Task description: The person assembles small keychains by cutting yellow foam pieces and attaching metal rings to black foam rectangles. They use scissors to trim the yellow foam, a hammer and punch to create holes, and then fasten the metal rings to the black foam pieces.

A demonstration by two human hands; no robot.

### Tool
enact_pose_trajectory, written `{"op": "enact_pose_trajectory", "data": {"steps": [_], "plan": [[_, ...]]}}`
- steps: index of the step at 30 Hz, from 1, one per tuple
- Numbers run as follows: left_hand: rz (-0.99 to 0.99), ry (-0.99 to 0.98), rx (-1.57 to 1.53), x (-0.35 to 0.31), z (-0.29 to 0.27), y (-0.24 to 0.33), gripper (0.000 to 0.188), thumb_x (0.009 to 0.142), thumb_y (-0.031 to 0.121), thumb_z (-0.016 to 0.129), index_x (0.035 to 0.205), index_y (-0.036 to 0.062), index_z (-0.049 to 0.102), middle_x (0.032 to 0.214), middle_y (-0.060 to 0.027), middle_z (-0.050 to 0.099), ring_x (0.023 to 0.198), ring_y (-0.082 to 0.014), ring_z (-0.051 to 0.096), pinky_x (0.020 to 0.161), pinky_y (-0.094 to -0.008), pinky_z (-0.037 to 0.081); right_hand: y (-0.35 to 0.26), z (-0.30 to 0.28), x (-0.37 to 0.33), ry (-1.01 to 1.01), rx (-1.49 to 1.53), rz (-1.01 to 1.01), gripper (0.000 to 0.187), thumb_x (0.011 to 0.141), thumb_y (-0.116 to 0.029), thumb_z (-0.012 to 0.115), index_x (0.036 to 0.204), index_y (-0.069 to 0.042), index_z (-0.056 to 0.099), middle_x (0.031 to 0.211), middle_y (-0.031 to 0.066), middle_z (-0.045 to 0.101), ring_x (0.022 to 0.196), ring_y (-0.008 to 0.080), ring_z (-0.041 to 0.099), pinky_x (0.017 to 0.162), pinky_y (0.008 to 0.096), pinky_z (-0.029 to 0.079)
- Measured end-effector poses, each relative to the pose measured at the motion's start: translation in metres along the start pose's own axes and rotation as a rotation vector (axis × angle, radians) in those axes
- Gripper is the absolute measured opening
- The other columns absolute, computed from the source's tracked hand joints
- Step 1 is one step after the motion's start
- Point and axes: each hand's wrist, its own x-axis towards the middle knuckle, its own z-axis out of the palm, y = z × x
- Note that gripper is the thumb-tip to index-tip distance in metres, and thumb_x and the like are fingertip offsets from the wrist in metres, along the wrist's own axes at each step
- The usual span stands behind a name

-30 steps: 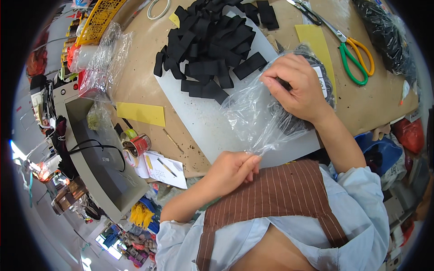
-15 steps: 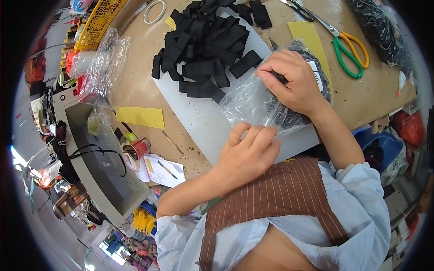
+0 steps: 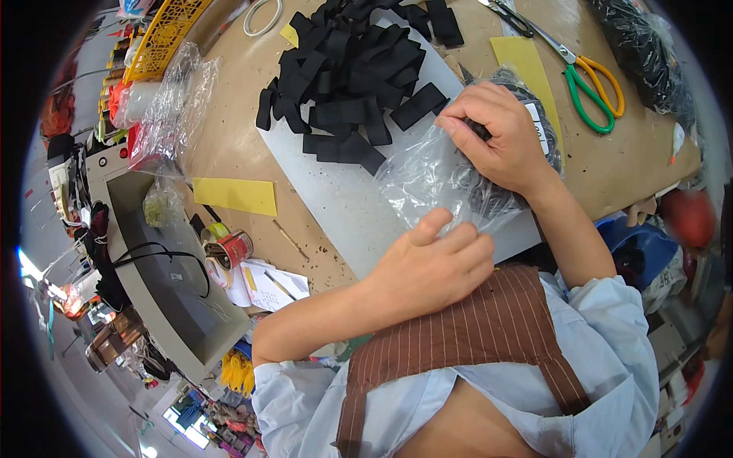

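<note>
A clear plastic bag (image 3: 418, 179) with dark, coiled-looking contents and a white label lies on the white board (image 3: 328, 202). My right hand (image 3: 500, 137) is closed on the upper part of the bag, thumb and forefinger pinching its film. My left hand (image 3: 439, 263) is closed at the bag's lower edge, where creases in the film run to its curled fingers. Its fingertips are partly hidden, and the forefinger sticks up a little. Just beyond the bag lies a loose heap of short black fabric strips (image 3: 343, 69).
At the right lie scissors (image 3: 588, 95) with green and orange handles, and a black plastic-wrapped bundle (image 3: 637, 49). Yellow card strips (image 3: 233, 196) rest on the brown-covered table. A grey machine bed (image 3: 172, 282), a red tin (image 3: 235, 248) and a yellow basket (image 3: 164, 38) are at the left.
My left hand has shifted to the right and slightly nearer to me along the bag's edge. My right hand has barely moved and keeps its pinch.
</note>
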Motion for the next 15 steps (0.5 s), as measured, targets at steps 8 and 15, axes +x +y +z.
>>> {"op": "enact_pose_trajectory", "data": {"steps": [8, 15], "plan": [[-0.007, 0.228, -0.095, -0.019, 0.004, 0.0, 0.009, 0.074, 0.018, 0.059, 0.082, 0.0176, 0.059, 0.095, 0.0063, 0.058, 0.088, -0.0066, 0.052, 0.09, -0.033, 0.028, -0.002, -0.002, 0.001, 0.011, 0.044, 0.026, 0.008, 0.08, -0.012, 0.067, 0.078, -0.004, 0.064, 0.073, 0.0055, 0.062, 0.068, 0.0249, 0.055, 0.065, 0.0341, 0.043], [-0.212, 0.139, -0.112, -0.044, 0.013, 0.014, 0.019, 0.07, 0.014, 0.065, 0.089, 0.0174, 0.065, 0.097, 0.0043, 0.063, 0.079, -0.0091, 0.054, 0.084, -0.0349, 0.028, -0.003, -0.001, 0.001, 0.008, 0.051, 0.008, 0.008, 0.079, -0.011, 0.067, 0.078, -0.004, 0.064, 0.073, 0.0058, 0.061, 0.068, 0.0248, 0.055, 0.066, 0.0339, 0.043]]}}
